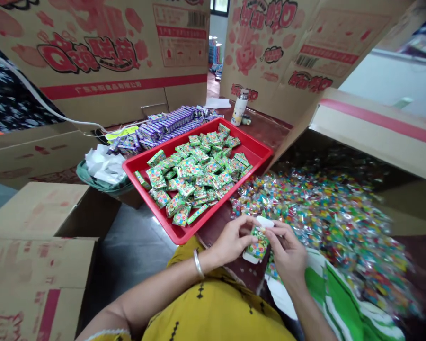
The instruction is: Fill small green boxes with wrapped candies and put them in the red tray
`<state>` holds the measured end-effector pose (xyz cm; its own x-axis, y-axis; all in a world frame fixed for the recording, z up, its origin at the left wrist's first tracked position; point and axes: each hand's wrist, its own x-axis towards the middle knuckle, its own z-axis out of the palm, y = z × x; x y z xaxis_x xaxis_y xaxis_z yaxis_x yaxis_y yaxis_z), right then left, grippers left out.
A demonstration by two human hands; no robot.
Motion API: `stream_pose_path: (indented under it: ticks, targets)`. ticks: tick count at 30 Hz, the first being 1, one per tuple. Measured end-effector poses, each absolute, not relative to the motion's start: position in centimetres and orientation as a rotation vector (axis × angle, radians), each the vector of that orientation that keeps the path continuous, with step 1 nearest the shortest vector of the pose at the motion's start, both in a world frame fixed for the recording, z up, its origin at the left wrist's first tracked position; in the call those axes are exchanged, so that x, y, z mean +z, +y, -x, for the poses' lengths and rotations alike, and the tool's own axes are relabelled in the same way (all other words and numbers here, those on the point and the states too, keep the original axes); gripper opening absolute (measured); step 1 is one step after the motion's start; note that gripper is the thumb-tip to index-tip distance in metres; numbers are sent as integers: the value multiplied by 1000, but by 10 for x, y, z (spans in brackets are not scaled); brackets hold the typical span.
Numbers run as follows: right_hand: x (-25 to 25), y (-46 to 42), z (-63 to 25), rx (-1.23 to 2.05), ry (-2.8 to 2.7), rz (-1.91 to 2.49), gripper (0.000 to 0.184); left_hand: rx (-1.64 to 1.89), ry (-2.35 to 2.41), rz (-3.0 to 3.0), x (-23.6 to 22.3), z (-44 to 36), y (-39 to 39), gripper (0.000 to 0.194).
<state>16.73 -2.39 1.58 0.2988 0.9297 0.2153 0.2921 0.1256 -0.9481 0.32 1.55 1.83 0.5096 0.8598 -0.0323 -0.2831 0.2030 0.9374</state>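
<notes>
Between my two hands is a small green candy box [258,244] with a colourful print, its white end flaps standing out at top and bottom. My left hand [236,239] grips the box by its left side, thumb on the front. At the upper right edge, the fingers of my right hand [286,246] pinch the box near the top flap. Just beyond lies a big heap of clear-wrapped colourful candies [315,213]. A red tray [179,234] ahead of my left hand holds many closed green boxes [190,170].
Rows of purple boxes [177,121] stand behind the tray, with a white bottle [239,108] to their right. A bin with white paper [104,166] sits left of the tray. Large cartons [128,47] surround the table. Green-and-white cloth or bag [330,293] lies by my right forearm.
</notes>
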Motion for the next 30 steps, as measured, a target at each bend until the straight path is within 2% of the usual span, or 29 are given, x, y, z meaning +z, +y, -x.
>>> stream_pose_path:
  ticks: [3,6,13,17,19,23,28,30]
  targets:
    - [29,-21,-164,774,-1126,1379,23,912,692,-1015,19,-6,15,37]
    - [42,-16,-167,940,-1204,1390,15,891,742,-1093,19,-6,14,37]
    - [46,-9,-189,1229,-1130,1469,26,847,746,-1323,26,-2,13,39]
    - [43,-7,-192,1194,-1145,1464,22,801,698,-1311,28,-3,13,46]
    - [44,-10,-188,1070,-1250,1485,20,776,716,-1307,28,-4,13,47]
    - [43,-23,-181,848,-1468,1471,16,758,757,-1247,26,-4,12,36]
    - [34,-21,-192,951,-1673,1456,15,737,800,-1200,11,4,5,25]
    - [27,-6,-195,885,-1757,1520,17,701,868,-1229,0,11,3,20]
